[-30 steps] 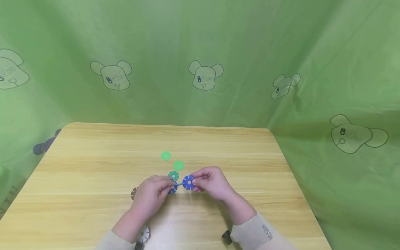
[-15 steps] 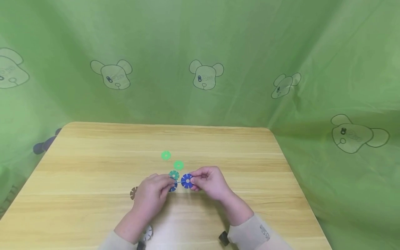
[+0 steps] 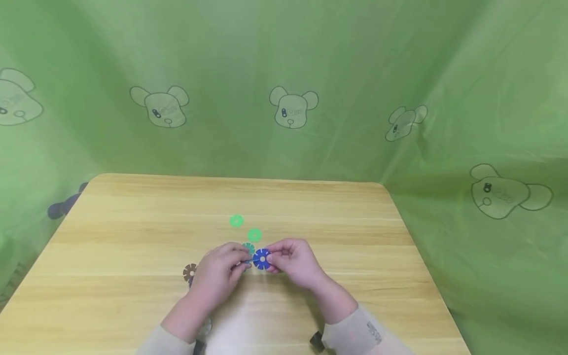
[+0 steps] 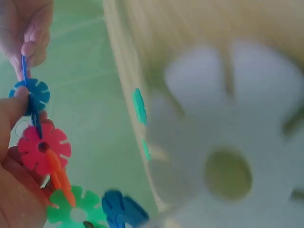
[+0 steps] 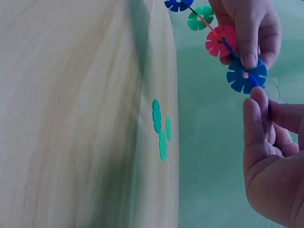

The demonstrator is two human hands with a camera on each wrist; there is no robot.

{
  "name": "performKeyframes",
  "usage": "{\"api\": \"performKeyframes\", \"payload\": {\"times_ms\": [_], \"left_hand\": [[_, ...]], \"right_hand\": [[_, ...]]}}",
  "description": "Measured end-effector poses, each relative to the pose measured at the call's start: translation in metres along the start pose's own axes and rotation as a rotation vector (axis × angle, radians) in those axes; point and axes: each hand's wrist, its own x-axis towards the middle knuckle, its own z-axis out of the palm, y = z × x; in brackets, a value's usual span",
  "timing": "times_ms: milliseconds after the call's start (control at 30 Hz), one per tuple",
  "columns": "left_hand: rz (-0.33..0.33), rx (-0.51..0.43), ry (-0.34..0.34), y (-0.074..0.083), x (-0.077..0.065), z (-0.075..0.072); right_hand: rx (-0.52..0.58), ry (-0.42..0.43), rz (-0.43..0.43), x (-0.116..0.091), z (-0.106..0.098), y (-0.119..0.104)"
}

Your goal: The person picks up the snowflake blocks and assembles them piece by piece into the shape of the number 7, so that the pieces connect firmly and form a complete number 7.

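Observation:
A chain of slotted snowflake discs hangs from my left hand (image 3: 217, 273). Its thumb and fingers pinch the lighter blue disc (image 5: 236, 78) at one end. Beyond it come a dark blue edge-on disc, a pink disc (image 4: 29, 149), an orange disc (image 4: 59, 178) and a green disc (image 4: 57, 209). My right hand (image 3: 299, 264) pinches a deeper blue disc (image 3: 258, 265) by its edge. That disc meets the lighter blue one edge to edge; how deep the slots engage cannot be told. A pale disc (image 4: 190, 199) looms blurred near the left wrist camera.
Two light green discs (image 3: 254, 235) and a teal disc (image 3: 249, 247) lie flat on the wooden table (image 3: 333, 212) beyond the hands. A brown disc (image 3: 189, 269) shows left of the left hand. Green curtain (image 3: 222, 49) surrounds the table's back and sides.
My right hand has shifted slightly left, bringing its deeper blue disc closer to the left fingers. The lighter blue disc is now mostly covered by the left hand in the head view.

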Motion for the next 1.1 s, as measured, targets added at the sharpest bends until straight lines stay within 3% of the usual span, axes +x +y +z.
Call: {"api": "performKeyframes", "payload": {"times_ms": [100, 267, 400, 667, 1100], "left_hand": [[-0.019, -0.01, -0.002, 0.0, 0.0, -0.002], [-0.098, -0.014, -0.027, -0.004, -0.001, -0.008], [-0.136, -0.015, -0.044, -0.01, -0.003, -0.01], [-0.136, -0.016, -0.048, -0.012, -0.004, -0.011], [-0.143, -0.025, -0.065, -0.013, -0.006, -0.011]], "right_hand": [[-0.018, 0.016, -0.008, 0.002, 0.001, 0.002], [-0.079, 0.111, -0.027, 0.01, -0.003, 0.007], [-0.233, 0.147, -0.051, 0.019, -0.006, 0.014], [-0.584, 0.075, -0.095, 0.037, 0.002, 0.026], [-0.961, -0.049, -0.107, 0.06, 0.026, 0.038]]}}
